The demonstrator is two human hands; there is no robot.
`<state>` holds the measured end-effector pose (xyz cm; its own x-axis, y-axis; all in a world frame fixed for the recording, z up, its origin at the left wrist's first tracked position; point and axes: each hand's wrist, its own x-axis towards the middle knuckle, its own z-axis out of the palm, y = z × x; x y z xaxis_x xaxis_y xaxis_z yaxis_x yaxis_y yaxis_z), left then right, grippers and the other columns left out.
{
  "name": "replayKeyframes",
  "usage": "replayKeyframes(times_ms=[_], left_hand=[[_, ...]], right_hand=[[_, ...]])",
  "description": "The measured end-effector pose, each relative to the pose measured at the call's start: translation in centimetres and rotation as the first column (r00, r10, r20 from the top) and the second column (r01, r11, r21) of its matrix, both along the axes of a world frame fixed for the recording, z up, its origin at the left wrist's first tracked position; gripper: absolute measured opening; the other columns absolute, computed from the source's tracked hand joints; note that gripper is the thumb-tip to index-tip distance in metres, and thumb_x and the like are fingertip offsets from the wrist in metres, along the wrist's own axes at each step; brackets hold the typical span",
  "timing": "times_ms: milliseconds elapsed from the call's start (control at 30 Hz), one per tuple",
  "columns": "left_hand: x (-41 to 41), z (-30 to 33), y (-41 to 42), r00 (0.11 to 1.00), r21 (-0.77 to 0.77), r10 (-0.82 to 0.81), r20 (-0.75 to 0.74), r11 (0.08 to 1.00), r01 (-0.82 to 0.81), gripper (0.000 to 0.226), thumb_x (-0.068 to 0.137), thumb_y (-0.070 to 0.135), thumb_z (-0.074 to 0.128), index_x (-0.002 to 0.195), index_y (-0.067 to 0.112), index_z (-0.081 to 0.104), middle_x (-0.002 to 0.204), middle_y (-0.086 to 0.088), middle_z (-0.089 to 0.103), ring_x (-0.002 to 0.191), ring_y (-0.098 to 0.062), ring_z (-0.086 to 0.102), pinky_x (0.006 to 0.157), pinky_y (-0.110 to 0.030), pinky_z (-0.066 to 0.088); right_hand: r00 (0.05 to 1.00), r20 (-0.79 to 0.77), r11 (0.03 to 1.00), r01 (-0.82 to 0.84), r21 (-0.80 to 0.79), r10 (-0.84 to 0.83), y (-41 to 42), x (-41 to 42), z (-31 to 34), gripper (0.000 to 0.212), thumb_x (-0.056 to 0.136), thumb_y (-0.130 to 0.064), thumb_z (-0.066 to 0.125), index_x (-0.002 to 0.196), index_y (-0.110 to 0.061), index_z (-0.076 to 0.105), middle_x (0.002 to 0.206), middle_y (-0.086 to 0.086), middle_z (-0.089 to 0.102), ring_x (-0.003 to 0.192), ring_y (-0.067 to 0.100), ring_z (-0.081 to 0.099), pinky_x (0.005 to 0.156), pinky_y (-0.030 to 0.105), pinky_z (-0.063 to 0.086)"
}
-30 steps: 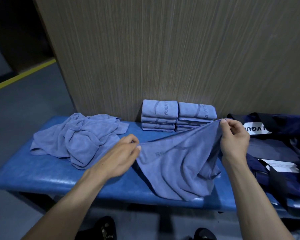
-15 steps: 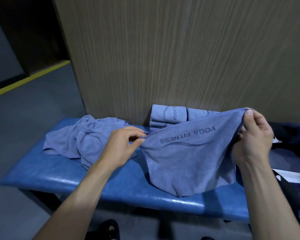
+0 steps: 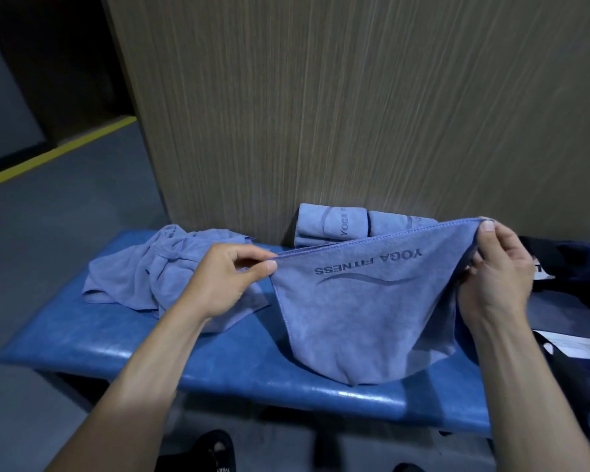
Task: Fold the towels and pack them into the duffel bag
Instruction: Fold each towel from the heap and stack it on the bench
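Note:
A blue towel printed "YOGA FITNESS" hangs stretched between my hands above the blue bench. My left hand pinches its left top corner. My right hand grips the right top corner, slightly higher. The towel's lower edge sags onto the bench. Behind it, two stacks of folded towels stand against the wooden wall, the right stack partly hidden. A crumpled heap of unfolded towels lies on the bench's left part. The dark navy duffel bag sits at the right edge, mostly out of frame.
A wood-grain wall rises right behind the bench. Grey floor with a yellow line lies to the left. My dark shoes show below the bench's front edge. A white label lies in the bag.
My hands have lifted the towel off the bench and pulled its top edge taut, so the printed side faces me. The view has shifted slightly left and closer.

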<state>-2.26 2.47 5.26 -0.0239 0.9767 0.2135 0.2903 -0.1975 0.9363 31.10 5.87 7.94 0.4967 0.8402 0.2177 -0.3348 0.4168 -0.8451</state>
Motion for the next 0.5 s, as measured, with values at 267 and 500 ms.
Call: replayKeyframes(times_ms=[267,500], left_hand=[[1.3,0.2,-0.4,0.974,0.095,0.216,-0.068,0.973,-0.209,0.016,0.082,-0.003,0.075,0.082,0.012,0.077,0.067,0.020,0.071,0.059,0.005,0.061,0.062,-0.007,0.044],[0.8,0.8,-0.1,0.986,0.064,0.166,-0.003,0.984,-0.165,0.035,0.079,-0.007,0.077,0.100,0.021,0.073,0.083,-0.001,0.075,0.079,-0.009,0.070,0.079,-0.018,0.055]], right_hand=[[1.000,0.014,0.999,-0.016,-0.035,0.017,-0.5,-0.1,-0.4,0.017,0.101,-0.019,0.060,0.086,-0.022,0.067,0.064,-0.011,0.062,0.061,0.006,0.052,0.056,0.017,0.044],[1.000,0.014,0.999,-0.027,-0.033,0.028,-1.4,-0.2,0.7,0.013,0.102,-0.020,0.059,0.090,-0.022,0.064,0.062,-0.013,0.060,0.056,0.004,0.050,0.050,0.015,0.040]])
